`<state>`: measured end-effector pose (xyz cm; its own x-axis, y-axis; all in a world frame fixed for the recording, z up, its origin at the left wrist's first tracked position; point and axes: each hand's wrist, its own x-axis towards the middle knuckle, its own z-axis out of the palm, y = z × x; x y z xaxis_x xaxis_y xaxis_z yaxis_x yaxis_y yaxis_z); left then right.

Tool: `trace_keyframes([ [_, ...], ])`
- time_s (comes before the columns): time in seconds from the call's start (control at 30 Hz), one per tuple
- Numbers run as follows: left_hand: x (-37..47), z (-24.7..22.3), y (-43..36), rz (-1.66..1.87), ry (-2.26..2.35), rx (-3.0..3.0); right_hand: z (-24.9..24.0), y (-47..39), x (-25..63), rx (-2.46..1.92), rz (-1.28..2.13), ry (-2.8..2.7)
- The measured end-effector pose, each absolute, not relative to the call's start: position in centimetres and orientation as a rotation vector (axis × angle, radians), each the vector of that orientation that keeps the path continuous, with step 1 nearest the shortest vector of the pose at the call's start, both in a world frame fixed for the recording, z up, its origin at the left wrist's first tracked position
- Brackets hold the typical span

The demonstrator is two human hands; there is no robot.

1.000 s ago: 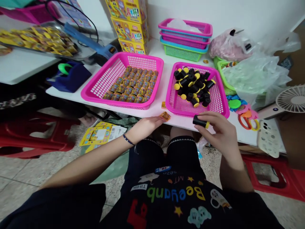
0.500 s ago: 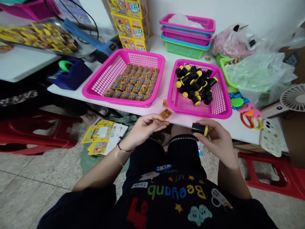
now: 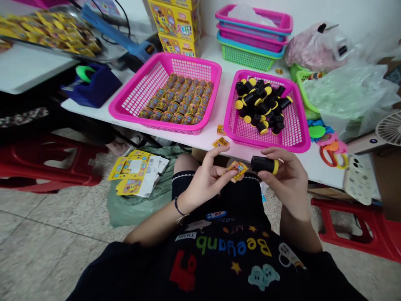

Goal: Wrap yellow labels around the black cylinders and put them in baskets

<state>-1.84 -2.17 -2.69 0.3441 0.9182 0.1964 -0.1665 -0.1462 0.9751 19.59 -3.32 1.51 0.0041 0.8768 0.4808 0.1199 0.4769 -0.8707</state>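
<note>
My left hand [image 3: 210, 177] pinches a small yellow printed label [image 3: 238, 170] between thumb and fingers. Just to its right, my right hand [image 3: 286, 179] grips a black cylinder with a yellow end [image 3: 262, 164], held sideways by that yellow end. The black end points at the label, with a small gap between them. Two more printed labels lie on the table near its front edge, one label [image 3: 221, 142] nearer me. A pink basket [image 3: 305, 142] of similar black cylinders stands beyond my right hand. In another pink basket [image 3: 117, 113] to the left, printed cylinders lie in rows.
Blue tape dispenser [image 3: 94, 85] stands at the table's left end. Stacked baskets [image 3: 247, 54] and yellow boxes [image 3: 178, 25] are at the back. Bags, scissors [image 3: 327, 156], a phone [image 3: 357, 179] and a small fan [image 3: 390, 127] lie right. Red stools [image 3: 360, 234] flank me.
My left hand has moved right with the label, close to the black cylinder, and the label's printed face now shows. My right hand still holds the cylinder. The view has shifted slightly.
</note>
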Motion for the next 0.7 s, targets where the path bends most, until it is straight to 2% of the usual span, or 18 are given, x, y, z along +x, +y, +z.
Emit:
trace_keyframes([
  [0.17,-2.3,-3.0,-2.1,1.090,0.762,2.015,1.9,-3.2,19.4,-1.029,0.801,-1.403],
  [0.33,-2.6,-2.1,-1.6,1.155,0.775,2.462,2.8,-2.9,18.7,-0.931,0.835,-1.378],
  [0.57,-2.7,-2.5,-1.7,1.452,0.803,2.315,2.5,-2.6,18.9,-0.888,0.881,-1.505],
  [0.7,-2.6,-2.8,-2.0,1.364,0.734,2.017,1.9,-2.5,19.4,-0.889,0.808,-1.586],
])
